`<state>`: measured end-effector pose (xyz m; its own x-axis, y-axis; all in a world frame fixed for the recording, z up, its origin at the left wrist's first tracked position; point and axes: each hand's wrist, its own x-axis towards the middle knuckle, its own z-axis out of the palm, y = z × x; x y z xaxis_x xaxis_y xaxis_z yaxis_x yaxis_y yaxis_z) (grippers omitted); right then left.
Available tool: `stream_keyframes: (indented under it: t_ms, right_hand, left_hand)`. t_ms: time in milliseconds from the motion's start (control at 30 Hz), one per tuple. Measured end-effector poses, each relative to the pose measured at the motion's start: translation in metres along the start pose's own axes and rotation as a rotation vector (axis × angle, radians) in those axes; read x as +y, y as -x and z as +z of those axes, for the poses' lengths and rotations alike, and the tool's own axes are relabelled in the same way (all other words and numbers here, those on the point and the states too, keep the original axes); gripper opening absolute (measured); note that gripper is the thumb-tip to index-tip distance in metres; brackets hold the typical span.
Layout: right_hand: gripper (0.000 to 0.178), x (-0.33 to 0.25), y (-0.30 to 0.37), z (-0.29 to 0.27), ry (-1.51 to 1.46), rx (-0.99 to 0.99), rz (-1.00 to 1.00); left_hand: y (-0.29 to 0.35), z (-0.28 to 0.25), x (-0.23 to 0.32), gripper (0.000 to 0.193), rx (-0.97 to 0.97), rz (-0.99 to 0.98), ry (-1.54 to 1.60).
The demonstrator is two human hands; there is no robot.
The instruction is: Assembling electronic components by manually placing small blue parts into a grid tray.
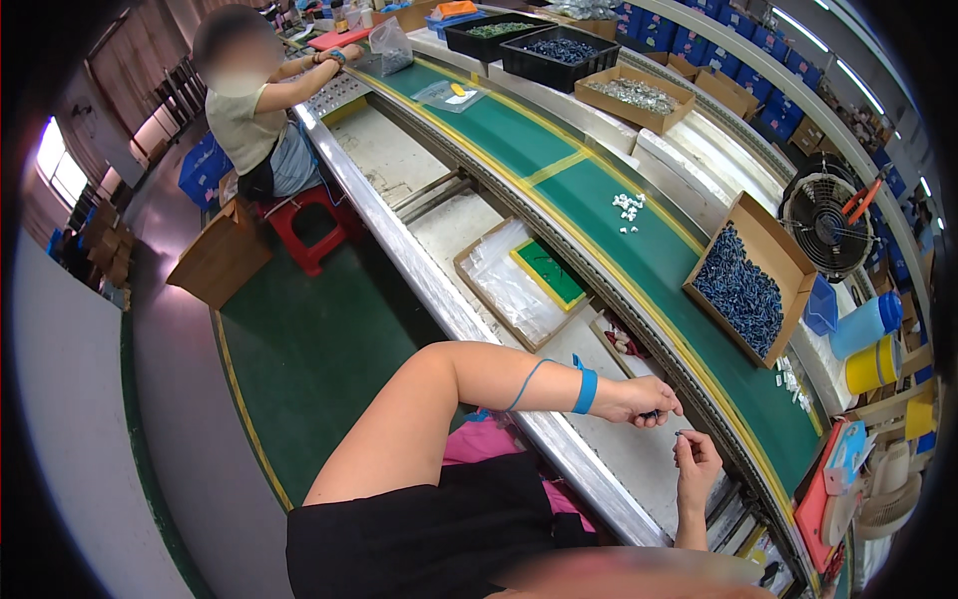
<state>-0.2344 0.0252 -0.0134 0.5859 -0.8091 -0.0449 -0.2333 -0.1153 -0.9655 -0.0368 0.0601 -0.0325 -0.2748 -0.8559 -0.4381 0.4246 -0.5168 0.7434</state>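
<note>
My left hand (641, 399), with a blue wrist strap (586, 390) behind it, is closed around several small dark blue pieces (651, 415) that show below its fingers. Just nearer to me, my right hand (697, 461) pinches one small dark piece (679, 433) between thumb and fingertips. Both hands hover close together over the near edge of a green conveyor belt (664, 272). Beyond them, a cardboard tray (796, 268) holds a heap of similar dark blue pieces (738, 292). Small white parts (628, 212) lie scattered on the belt, and more white parts (794, 385) lie at its right.
A shallow box with clear plastic bags (509, 285) and a green-and-yellow panel (549, 272) sits below the belt. At the far side stand a fan (826, 215), a blue-lidded jar (866, 325) and a yellow container (873, 365). Another person (249, 110) works at the far left.
</note>
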Motion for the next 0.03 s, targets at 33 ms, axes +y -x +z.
stream_keyframes:
  t_ms: [33]
  right_hand:
    - [0.01, -0.0008, 0.0, -0.0001, 0.009, -0.005, -0.003]
  left_hand:
    - [-0.0005, -0.0006, -0.0004, 0.024, -0.001, 0.003, 0.005]
